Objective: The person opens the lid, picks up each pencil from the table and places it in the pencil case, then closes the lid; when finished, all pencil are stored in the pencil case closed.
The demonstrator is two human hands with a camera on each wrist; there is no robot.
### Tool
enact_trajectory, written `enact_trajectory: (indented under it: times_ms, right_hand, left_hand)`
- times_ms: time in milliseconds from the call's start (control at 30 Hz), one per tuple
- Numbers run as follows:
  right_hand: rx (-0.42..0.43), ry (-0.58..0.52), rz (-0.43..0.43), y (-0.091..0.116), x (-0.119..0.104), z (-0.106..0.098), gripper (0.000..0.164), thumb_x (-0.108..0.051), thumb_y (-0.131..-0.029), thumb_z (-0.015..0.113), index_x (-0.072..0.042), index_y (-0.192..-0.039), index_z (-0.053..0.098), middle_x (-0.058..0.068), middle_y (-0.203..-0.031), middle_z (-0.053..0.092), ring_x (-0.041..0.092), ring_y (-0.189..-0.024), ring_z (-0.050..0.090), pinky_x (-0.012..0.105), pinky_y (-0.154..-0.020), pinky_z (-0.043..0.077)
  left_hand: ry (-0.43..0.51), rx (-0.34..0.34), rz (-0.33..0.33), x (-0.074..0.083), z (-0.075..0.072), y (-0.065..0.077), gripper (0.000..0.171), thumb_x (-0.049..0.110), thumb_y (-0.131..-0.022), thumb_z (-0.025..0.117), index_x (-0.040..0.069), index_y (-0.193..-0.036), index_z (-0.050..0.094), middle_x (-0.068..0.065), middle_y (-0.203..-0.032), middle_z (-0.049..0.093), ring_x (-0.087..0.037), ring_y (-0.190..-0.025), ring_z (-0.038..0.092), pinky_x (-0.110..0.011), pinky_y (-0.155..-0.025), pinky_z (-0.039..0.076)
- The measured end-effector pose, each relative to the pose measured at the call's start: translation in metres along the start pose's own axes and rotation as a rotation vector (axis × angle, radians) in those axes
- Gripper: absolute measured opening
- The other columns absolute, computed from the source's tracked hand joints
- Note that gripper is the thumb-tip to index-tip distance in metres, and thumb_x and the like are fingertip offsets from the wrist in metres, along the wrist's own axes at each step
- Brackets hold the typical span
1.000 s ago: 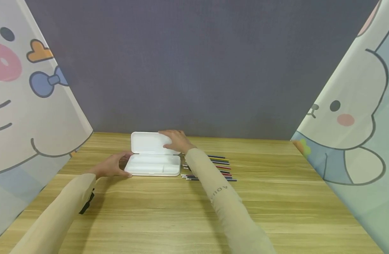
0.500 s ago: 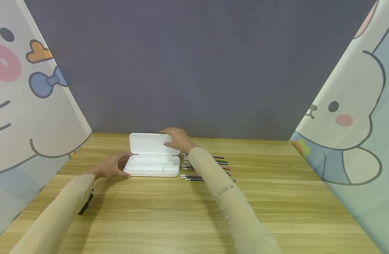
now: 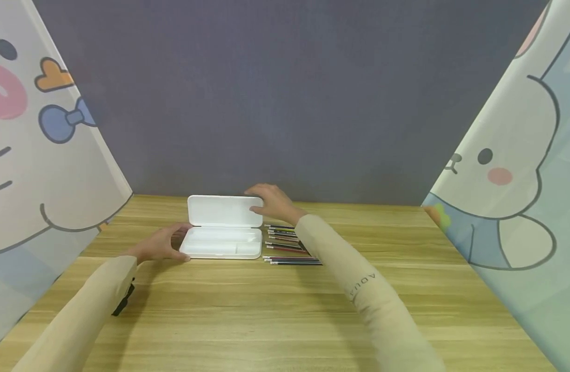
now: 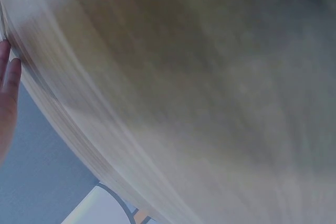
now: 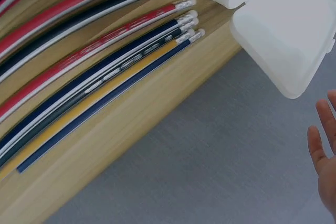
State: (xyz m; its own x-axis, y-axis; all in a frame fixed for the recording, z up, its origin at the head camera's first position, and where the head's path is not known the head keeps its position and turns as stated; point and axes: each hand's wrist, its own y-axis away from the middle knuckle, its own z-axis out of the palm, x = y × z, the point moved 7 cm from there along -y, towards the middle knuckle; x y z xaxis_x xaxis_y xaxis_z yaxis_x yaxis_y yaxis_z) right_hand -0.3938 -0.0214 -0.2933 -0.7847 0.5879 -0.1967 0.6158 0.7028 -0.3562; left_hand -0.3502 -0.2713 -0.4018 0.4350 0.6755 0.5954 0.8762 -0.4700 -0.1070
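A white pencil case (image 3: 210, 235) lies on the table with its lid (image 3: 219, 211) raised at the back. Its long tray and small right compartment show nothing inside. My left hand (image 3: 158, 245) holds the case's left end, thumb at the front corner and fingers at the back. Beside the lid's right edge is my right hand (image 3: 274, 201), fingers loosely extended. In the right wrist view this hand (image 5: 326, 156) sits apart from the lid (image 5: 294, 40). Several pencils (image 3: 291, 261) with eraser ends lie right of the case, partly under my right sleeve.
The wooden table (image 3: 247, 315) runs back to a grey wall panel (image 3: 285, 103). Cartoon-printed panels (image 3: 512, 227) slope along both sides. A black object (image 3: 124, 300) shows under my left sleeve. In the right wrist view, red, blue, yellow and dark pencils (image 5: 89, 80) lie side by side.
My right hand has moved right, away from the lid, uncovering its right corner. The right forearm has swung right, so more of the pencils' eraser ends show. My left hand stays at the case.
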Motion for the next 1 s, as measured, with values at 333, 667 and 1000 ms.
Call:
enact_trajectory:
  times_ms: [333,667,1000]
  right_hand:
    - [-0.017,-0.052,-0.003,0.036,0.010,-0.004,0.038,-0.015,-0.082,0.066,-0.004,-0.117,0.059,0.008,-0.116,0.062,0.021,-0.108,0.057,0.036,-0.098,0.044]
    - [-0.034,-0.105,0.003,0.079,0.024,0.005,0.033,-0.011,-0.079,0.069,-0.002,-0.110,0.062,0.008,-0.110,0.065,0.020,-0.100,0.060,0.037,-0.093,0.048]
    - [-0.100,-0.138,-0.005,0.112,0.030,0.015,0.024,-0.011,-0.081,0.067,-0.005,-0.105,0.066,0.006,-0.104,0.066,0.018,-0.096,0.061,0.033,-0.083,0.052]
  left_hand:
    - [-0.002,-0.010,-0.021,0.001,-0.001,0.001,0.087,0.027,-0.063,0.083,-0.007,-0.130,0.038,-0.030,-0.126,0.048,-0.046,-0.116,0.046,-0.059,-0.098,0.036]
    - [-0.016,-0.021,-0.022,-0.001,0.001,-0.001,0.089,0.029,-0.064,0.082,-0.007,-0.130,0.037,-0.031,-0.126,0.047,-0.047,-0.117,0.044,-0.059,-0.097,0.037]
    - [-0.018,0.007,0.015,0.003,0.000,-0.001,0.084,0.026,-0.063,0.083,-0.007,-0.127,0.040,-0.029,-0.124,0.050,-0.046,-0.114,0.048,-0.059,-0.096,0.039]
